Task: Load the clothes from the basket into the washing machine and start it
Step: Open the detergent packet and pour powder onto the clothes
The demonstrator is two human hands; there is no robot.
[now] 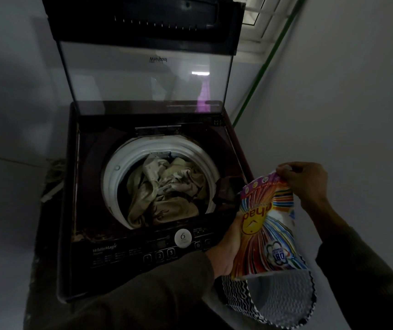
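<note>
Detergent pouch [269, 225] is upright, print inverted, left hand [226, 253] gripping its side, right hand [307, 182] pinching its upper edge.

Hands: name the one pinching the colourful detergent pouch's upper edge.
The right hand pinches the upper edge; the left hand grips the colourful detergent pouch lower down.

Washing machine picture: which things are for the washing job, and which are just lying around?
For the job: washing machine, clothes in its drum, detergent packet held by left hand and right hand, basket.
Just lying about: green pipe, window, scraps beside the machine.
</note>
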